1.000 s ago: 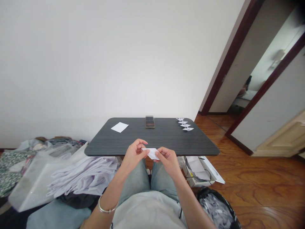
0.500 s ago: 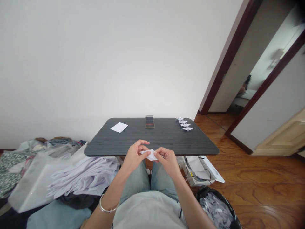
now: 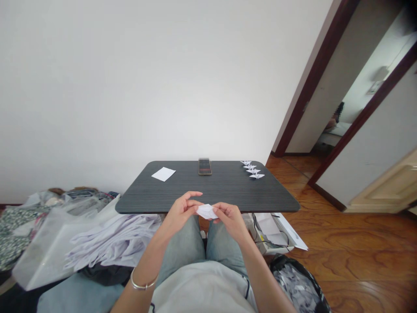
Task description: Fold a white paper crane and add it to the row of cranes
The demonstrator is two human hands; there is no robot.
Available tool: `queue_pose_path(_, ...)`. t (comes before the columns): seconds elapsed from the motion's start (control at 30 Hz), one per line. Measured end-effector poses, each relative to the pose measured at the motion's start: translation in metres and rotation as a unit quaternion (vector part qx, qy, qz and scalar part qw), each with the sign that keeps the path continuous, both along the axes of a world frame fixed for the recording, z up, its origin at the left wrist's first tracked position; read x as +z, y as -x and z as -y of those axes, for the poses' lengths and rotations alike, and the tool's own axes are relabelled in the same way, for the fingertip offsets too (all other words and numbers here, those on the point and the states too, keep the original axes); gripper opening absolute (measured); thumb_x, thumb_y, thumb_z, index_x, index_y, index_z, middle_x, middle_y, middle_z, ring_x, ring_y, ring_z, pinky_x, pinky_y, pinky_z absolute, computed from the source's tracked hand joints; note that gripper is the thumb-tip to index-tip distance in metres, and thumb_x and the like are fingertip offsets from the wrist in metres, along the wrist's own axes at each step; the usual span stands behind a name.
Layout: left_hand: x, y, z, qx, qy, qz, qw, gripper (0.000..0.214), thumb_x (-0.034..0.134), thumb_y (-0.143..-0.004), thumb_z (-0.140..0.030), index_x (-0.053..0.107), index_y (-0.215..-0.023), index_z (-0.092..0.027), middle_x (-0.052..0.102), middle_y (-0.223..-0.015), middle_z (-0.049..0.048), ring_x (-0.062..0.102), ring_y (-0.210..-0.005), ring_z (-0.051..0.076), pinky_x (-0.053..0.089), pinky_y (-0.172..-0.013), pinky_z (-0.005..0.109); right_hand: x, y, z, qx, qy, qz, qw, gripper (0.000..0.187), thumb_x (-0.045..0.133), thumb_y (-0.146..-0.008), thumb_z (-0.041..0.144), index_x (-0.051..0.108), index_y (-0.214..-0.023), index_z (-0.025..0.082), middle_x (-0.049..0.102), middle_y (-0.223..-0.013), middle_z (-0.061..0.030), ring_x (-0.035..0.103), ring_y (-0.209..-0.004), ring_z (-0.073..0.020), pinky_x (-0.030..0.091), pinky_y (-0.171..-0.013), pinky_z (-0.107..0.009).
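Between my two hands is a small piece of folded white paper [image 3: 206,211], held just over the near edge of the dark table [image 3: 182,191]. My left hand [image 3: 183,212] pinches its left end between thumb and fingers, with the index finger stretched out above. On the other side, my right hand [image 3: 228,215] grips the right end, thumb on top. A row of several folded paper cranes [image 3: 256,171] stands at the table's right. Flat on the left part lies a white paper sheet [image 3: 163,174].
A phone on a stand [image 3: 205,166] is at the table's back middle. Folded cloth [image 3: 114,239] is piled at the lower left. Below the table on the right are a box [image 3: 273,237] with cables and a black bag [image 3: 299,282] of scraps. Beyond a doorway, a person is partly visible.
My left fingers have shifted outward to the paper's left end, so more of its face shows. My left forearm has moved slightly left. The right hand stays nearly in place.
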State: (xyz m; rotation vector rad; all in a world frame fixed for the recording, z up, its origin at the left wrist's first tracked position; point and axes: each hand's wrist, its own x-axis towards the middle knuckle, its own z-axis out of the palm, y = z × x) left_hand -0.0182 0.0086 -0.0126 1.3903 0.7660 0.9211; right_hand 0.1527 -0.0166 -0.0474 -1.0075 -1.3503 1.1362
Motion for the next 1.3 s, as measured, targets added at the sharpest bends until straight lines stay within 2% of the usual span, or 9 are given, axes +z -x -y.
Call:
queue_pose_path(0.2,0.000,0.000,0.000,0.033,-0.015,0.011,0.999,0.046,0.066,-0.070,-0.027,0.049,-0.111,-0.014,0.068,-0.099,0.0114,0.064,-0.083,0.018,0.047,-0.074,0.029,0.001,0.001,0.000,-0.010,0.002,-0.015,1.000,0.026,0.056,-0.075,0.039,0.068,-0.074,0.016,0.067,-0.064,-0.0030,0.062,-0.058,-0.0172,0.048,-0.049,-0.024)
queue_pose_path(0.4,-0.006,-0.004,-0.005,0.070,-0.053,-0.040,0.995,0.038,0.069,-0.066,-0.025,0.057,-0.099,-0.011,0.067,-0.070,0.0036,0.064,-0.066,0.016,0.047,-0.064,0.026,0.001,0.003,0.001,-0.023,-0.001,-0.035,0.999,0.026,0.059,-0.074,0.040,0.065,-0.070,0.016,0.066,-0.062,-0.0025,0.060,-0.056,-0.0146,0.047,-0.049,-0.022)
queue_pose_path(0.5,-0.006,-0.006,-0.004,0.090,-0.063,-0.043,0.993,0.033,0.068,-0.067,-0.025,0.058,-0.095,-0.012,0.067,-0.070,0.0032,0.063,-0.064,0.015,0.047,-0.061,0.025,0.000,0.003,0.001,-0.030,0.001,-0.042,0.999,0.027,0.058,-0.076,0.042,0.063,-0.071,0.015,0.065,-0.061,-0.0027,0.060,-0.056,-0.0143,0.047,-0.048,-0.021)
queue_pose_path(0.63,-0.005,-0.009,0.000,0.102,-0.087,-0.066,0.989,0.029,0.067,-0.068,-0.024,0.060,-0.093,-0.012,0.067,-0.072,0.0032,0.063,-0.064,0.015,0.046,-0.059,0.024,-0.001,0.004,0.001,-0.018,0.012,-0.019,1.000,0.023,0.064,-0.072,0.038,0.062,-0.074,0.015,0.065,-0.061,-0.0018,0.061,-0.054,-0.0135,0.046,-0.047,-0.020)
queue_pose_path(0.73,-0.005,-0.009,0.001,0.093,-0.080,-0.063,0.990,0.028,0.067,-0.068,-0.024,0.060,-0.093,-0.012,0.067,-0.072,0.0035,0.063,-0.065,0.015,0.046,-0.059,0.023,-0.002,0.004,0.001,-0.014,0.012,0.004,1.000,0.025,0.065,-0.071,0.040,0.062,-0.070,0.015,0.064,-0.055,-0.0014,0.060,-0.049,-0.0135,0.047,-0.047,-0.022)
queue_pose_path(0.83,-0.004,-0.007,0.002,0.065,-0.040,-0.032,0.997,0.031,0.067,-0.069,-0.024,0.058,-0.096,-0.012,0.069,-0.076,0.0049,0.064,-0.068,0.015,0.047,-0.063,0.024,-0.003,0.003,-0.001,-0.018,0.013,0.007,1.000,0.028,0.065,-0.070,0.042,0.061,-0.067,0.015,0.065,-0.055,-0.0023,0.061,-0.050,-0.0147,0.047,-0.048,-0.023)
queue_pose_path(0.97,0.001,-0.003,0.002,0.020,0.011,0.007,1.000,0.042,0.067,-0.069,-0.025,0.053,-0.107,-0.012,0.071,-0.088,0.0086,0.066,-0.076,0.017,0.048,-0.070,0.027,-0.006,0.001,-0.003,-0.021,0.017,0.003,1.000,0.029,0.066,-0.069,0.043,0.061,-0.066,0.015,0.066,-0.055,-0.0023,0.061,-0.049,-0.0151,0.046,-0.047,-0.022)
queue_pose_path(1.13,0.004,0.003,0.002,-0.019,0.024,0.011,0.999,0.047,0.064,-0.074,-0.026,0.048,-0.117,-0.013,0.069,-0.099,0.0121,0.065,-0.087,0.020,0.048,-0.077,0.030,-0.008,0.001,-0.004,-0.017,0.020,-0.004,1.000,0.028,0.066,-0.070,0.042,0.061,-0.066,0.015,0.066,-0.055,-0.0026,0.061,-0.049,-0.0149,0.046,-0.047,-0.022)
queue_pose_path(1.3,0.001,0.009,0.000,-0.016,0.034,0.013,0.999,0.041,0.057,-0.079,-0.028,0.051,-0.117,-0.014,0.065,-0.110,0.0128,0.062,-0.096,0.021,0.048,-0.081,0.030,-0.008,0.002,-0.004,-0.024,0.028,-0.033,0.999,0.026,0.067,-0.069,0.040,0.061,-0.066,0.015,0.065,-0.055,-0.0020,0.060,-0.048,-0.0134,0.044,-0.046,-0.021)
